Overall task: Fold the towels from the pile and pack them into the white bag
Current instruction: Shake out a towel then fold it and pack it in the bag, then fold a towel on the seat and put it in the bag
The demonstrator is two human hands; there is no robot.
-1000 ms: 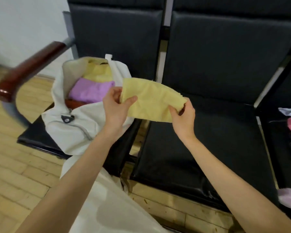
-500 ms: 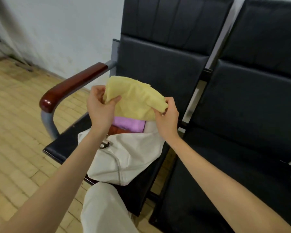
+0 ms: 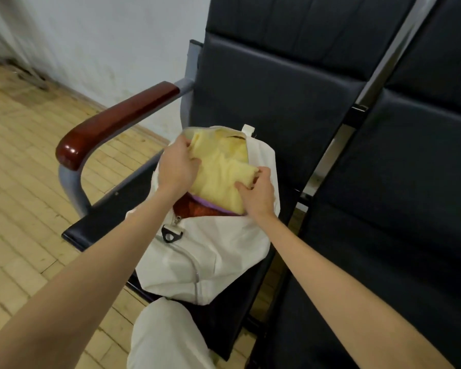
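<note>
Both hands hold one folded yellow towel point(image 3: 221, 179) inside the open mouth of the white bag point(image 3: 210, 259), which sits on the black seat point(image 3: 109, 211) of a chair with a dark red armrest point(image 3: 117, 121). The left hand point(image 3: 177, 166) grips the towel's left edge, fingers curled over it. The right hand point(image 3: 258, 194) pinches its right corner. Beneath the yellow towel a purple towel point(image 3: 213, 207) and a red-orange one point(image 3: 194, 209) show in the bag. A black zipper pull point(image 3: 171, 233) lies on the bag's front.
</note>
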